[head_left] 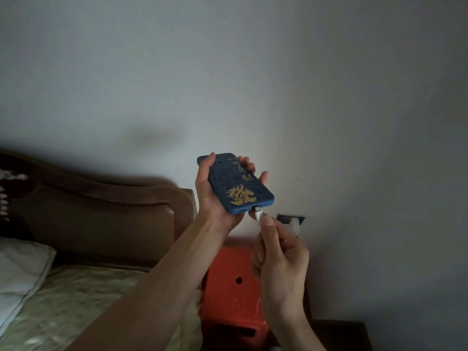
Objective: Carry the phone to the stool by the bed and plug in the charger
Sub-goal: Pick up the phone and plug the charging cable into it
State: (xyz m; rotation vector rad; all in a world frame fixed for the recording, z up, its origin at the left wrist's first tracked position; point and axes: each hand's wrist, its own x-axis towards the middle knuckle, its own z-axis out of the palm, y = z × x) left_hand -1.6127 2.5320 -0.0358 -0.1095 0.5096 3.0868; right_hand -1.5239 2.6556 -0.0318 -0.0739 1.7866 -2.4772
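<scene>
My left hand [212, 196] holds the phone [238, 184] up in front of the wall, back facing me; its case is dark blue with gold characters. My right hand [278, 252] pinches the white charger plug [258, 214] between thumb and fingers, its tip at the port on the phone's bottom edge. Whether the plug is fully seated I cannot tell. The orange-red plastic stool [228, 282] stands below both hands, beside the bed. The cable is hidden behind my right hand.
A bed with a brown padded headboard [106, 211], a white pillow [20, 269] and a pale patterned cover [83, 307] fills the left. A wall socket with a white adapter [293, 222] sits on the wall right of the stool. Dark furniture [339, 333] lies at the bottom right.
</scene>
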